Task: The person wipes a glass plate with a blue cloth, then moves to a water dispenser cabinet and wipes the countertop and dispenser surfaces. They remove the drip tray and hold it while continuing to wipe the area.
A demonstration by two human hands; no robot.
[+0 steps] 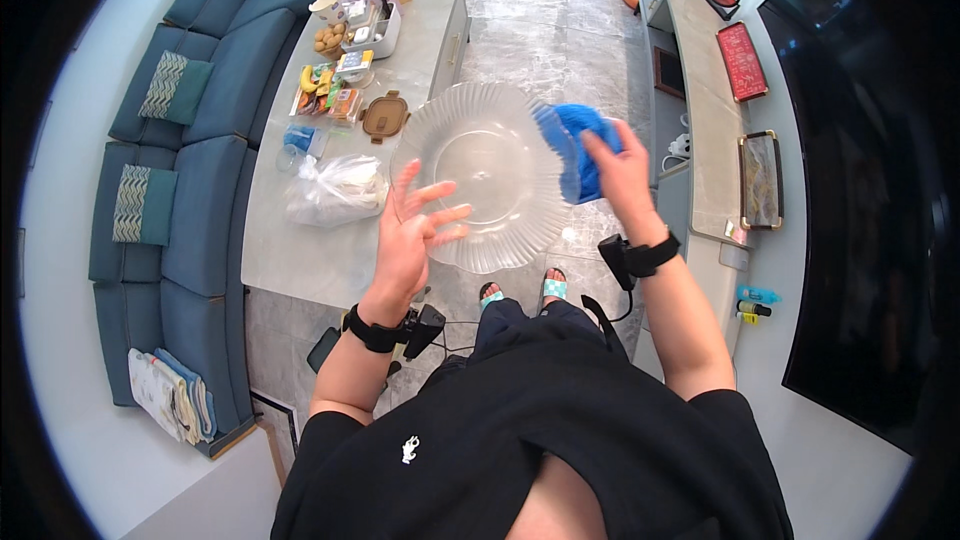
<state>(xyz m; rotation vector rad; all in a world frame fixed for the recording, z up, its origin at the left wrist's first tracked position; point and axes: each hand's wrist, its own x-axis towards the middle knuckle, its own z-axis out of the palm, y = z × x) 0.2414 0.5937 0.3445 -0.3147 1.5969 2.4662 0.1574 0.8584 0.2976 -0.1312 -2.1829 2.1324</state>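
A large clear plastic plate (502,236) with a scalloped, ribbed rim is held up in front of me, over the floor and the table's edge. At its right rim, my right hand (624,169) grips a blue cloth (583,120), part of which shows through the clear rim. My left hand (412,232) is at the plate's lower left with its fingers spread and slightly blurred. Those fingers overlap the plate in view; whether they touch it I cannot tell.
Left of the plate, a grey table (300,262) bears a tied plastic bag (337,191), a brown container lid (385,117), food packs (319,90) and a white organizer (384,41). A blue sofa (202,202) lies beyond. A TV cabinet (712,187) stands at right.
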